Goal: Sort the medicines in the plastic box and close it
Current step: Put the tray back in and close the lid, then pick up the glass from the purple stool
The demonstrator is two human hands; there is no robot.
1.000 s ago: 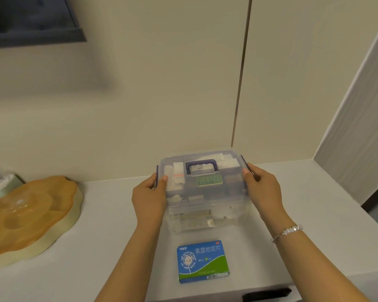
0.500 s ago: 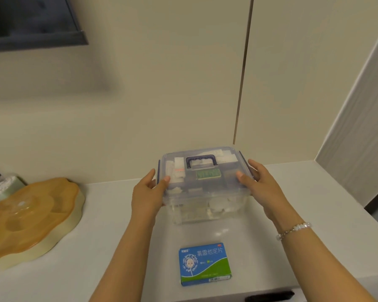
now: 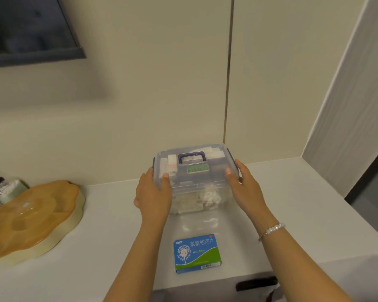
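Note:
A clear plastic box (image 3: pixel 195 188) with a dark blue handle and side latches stands on the white counter, its lid on and several medicine packs showing through. My left hand (image 3: pixel 154 192) grips its left side with the thumb on the lid. My right hand (image 3: pixel 243 185) presses against its right side, thumb on the lid's edge. A blue and green medicine carton (image 3: pixel 196 252) lies flat on the counter in front of the box, between my forearms.
An orange-lidded, flower-shaped tray (image 3: pixel 31 219) sits at the left of the counter (image 3: pixel 292 203), with a checked cloth behind it. The wall runs close behind the box. A dark drawer handle (image 3: pixel 256 283) shows at the counter's front edge.
Both hands have shifted on the box's sides, sliding from the side latches down and forward. The box has moved slightly back toward the wall.

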